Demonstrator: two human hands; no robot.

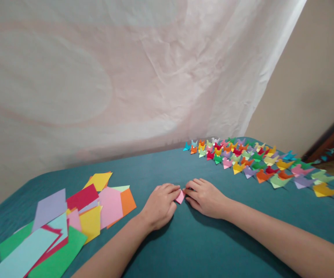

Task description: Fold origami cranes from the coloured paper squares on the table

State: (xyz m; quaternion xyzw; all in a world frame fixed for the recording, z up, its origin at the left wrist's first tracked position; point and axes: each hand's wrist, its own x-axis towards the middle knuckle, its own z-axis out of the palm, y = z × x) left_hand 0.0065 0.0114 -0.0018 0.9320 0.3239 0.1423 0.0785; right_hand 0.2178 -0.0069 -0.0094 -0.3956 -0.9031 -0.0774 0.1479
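Note:
A small folded piece of pink paper [180, 197] lies at the middle of the green-blue table, between my two hands. My left hand [161, 204] is closed on its left side, thumb and fingers at the paper's edge. From the right, my right hand [203, 197] grips the opposite edge with curled fingertips. Parts of the paper are hidden under the fingers. Rows of small folded paper birds [238, 167] in many colours stand at the back right, beyond my right hand.
Loose coloured paper sheets [110, 206] overlap in a pile on the left, near my left forearm. A pale cloth [143, 77] hangs behind the table [155, 164]. A beige wall [309, 77] and a dark wooden piece [333, 144] are at the right.

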